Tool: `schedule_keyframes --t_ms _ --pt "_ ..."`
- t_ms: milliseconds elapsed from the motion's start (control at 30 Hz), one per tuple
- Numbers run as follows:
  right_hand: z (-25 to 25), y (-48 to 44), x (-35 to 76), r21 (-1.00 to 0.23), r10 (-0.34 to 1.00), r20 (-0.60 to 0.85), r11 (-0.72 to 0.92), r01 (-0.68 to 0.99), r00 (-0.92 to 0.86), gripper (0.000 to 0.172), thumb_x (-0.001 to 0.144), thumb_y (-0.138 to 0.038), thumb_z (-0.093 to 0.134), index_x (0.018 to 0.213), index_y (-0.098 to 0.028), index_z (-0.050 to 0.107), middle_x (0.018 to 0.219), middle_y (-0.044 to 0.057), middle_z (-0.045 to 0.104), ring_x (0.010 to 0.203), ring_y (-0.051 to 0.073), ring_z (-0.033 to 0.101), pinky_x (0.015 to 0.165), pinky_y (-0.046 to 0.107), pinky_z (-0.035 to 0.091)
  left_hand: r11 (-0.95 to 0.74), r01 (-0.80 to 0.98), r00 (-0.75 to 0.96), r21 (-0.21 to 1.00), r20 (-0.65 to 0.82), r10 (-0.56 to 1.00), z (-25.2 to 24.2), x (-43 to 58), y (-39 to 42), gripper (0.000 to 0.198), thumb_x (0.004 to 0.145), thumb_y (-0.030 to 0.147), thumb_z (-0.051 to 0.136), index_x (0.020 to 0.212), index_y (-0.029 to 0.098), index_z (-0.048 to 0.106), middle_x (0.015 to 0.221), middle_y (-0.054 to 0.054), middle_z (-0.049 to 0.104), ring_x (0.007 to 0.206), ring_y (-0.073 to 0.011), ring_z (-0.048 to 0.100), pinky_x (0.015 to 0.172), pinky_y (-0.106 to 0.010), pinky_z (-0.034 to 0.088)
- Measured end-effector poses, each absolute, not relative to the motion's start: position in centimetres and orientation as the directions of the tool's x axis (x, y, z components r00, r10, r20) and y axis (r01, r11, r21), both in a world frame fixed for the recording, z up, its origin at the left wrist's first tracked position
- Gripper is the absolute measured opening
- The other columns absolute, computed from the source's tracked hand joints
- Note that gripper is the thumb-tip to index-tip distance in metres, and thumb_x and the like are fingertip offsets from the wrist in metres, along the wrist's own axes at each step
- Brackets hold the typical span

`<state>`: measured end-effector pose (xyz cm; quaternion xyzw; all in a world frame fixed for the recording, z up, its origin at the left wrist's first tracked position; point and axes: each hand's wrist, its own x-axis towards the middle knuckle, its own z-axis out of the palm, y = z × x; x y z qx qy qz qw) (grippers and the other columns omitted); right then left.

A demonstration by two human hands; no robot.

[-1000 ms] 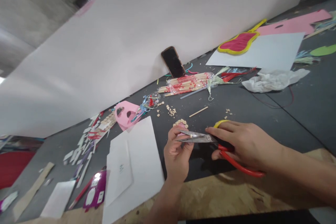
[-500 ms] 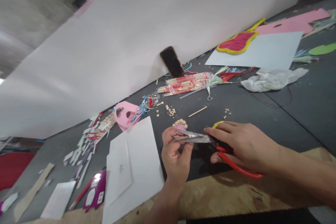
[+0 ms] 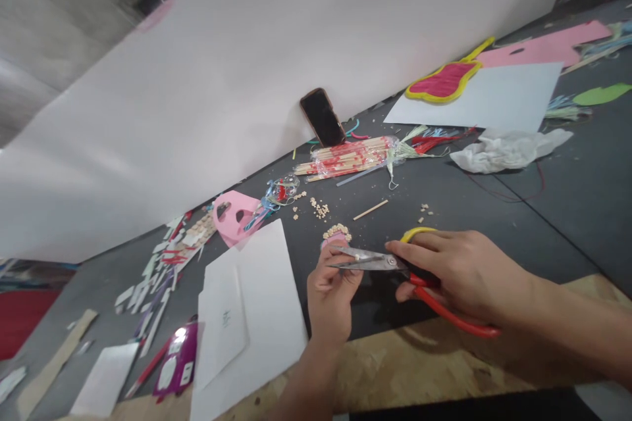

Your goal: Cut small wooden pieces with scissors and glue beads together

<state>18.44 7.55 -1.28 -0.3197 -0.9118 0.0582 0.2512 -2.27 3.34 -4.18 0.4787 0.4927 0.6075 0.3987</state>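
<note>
My right hand (image 3: 461,270) is closed around a pair of scissors (image 3: 378,260) with a red handle, its metal blades pointing left and parted. A yellow curved piece (image 3: 417,233) shows beyond those fingers; I cannot tell whether it belongs to the scissors. My left hand (image 3: 332,296) is pinched at the blade tips, its fingers touching or very near them. Between the blades shows a tiny pale bit (image 3: 357,257), too small to name. Just beyond the left fingertips lies a small pink piece (image 3: 336,237) edged with pale wooden bits (image 3: 340,230).
Loose pale bits (image 3: 320,208) and a short wooden stick (image 3: 370,210) lie farther back. Behind them are bundled sticks (image 3: 350,158) in clear wrap and a leaning phone (image 3: 322,117). White paper (image 3: 266,316) lies left, crumpled tissue (image 3: 508,151) right. A white partition (image 3: 197,92) borders the table.
The scissors' handles have spread slightly, with more of the yellow curve showing. My left hand has shifted a little, and the view has moved slightly. Both hands keep their grip.
</note>
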Motion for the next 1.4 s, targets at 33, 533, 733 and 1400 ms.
schedule_keyframes --t_ms 33,533,733,1400 --pt "-1.3 7.6 18.4 -0.269 0.615 0.420 0.787 0.555 -0.668 0.044 0.086 -0.049 0.054 0.113 -0.016 0.062 0.085 0.007 0.069 0.070 0.018 0.066 0.057 0.027 0.048 -0.180 -0.035 -0.229 0.983 0.168 0.959 -4.2 -2.3 3.3 0.008 0.074 0.029 0.072 0.075 0.022 0.074 0.087 -0.005 0.064 0.095 -0.0210 0.057 0.091 -0.038 0.043" --pt "-1.4 7.9 18.3 -0.290 0.616 0.353 0.788 0.543 -0.704 0.071 0.074 -0.066 0.058 0.122 -0.014 0.054 0.094 0.011 0.065 0.086 0.026 0.061 0.067 0.035 0.050 -0.182 -0.063 -0.167 0.981 0.169 0.971 -4.0 -2.9 3.7 0.005 0.071 0.025 0.074 0.077 0.024 0.074 0.088 -0.004 0.065 0.102 -0.0206 0.055 0.092 -0.035 0.042" --pt "-1.6 7.9 18.1 -0.331 0.693 0.363 0.720 0.609 -0.622 0.061 0.077 -0.057 0.061 0.117 -0.013 0.050 0.092 0.011 0.067 0.081 0.024 0.064 0.063 0.031 0.048 -0.132 -0.177 -0.176 0.975 0.101 0.979 -3.5 -2.3 3.6 0.008 0.066 0.028 0.078 0.069 0.022 0.073 0.089 -0.004 0.066 0.099 -0.0204 0.057 0.091 -0.036 0.043" --pt "-1.5 8.3 19.0 -0.360 0.741 0.291 0.671 0.648 -0.605 0.049 0.077 -0.063 0.057 0.093 -0.017 0.060 0.074 0.006 0.065 0.068 0.021 0.064 0.060 0.029 0.044 -0.171 -0.213 -0.258 0.962 0.113 0.960 -2.6 -2.2 4.0 0.012 0.072 0.032 0.073 0.071 0.020 0.072 0.083 -0.004 0.060 0.092 -0.0194 0.055 0.093 -0.038 0.040"
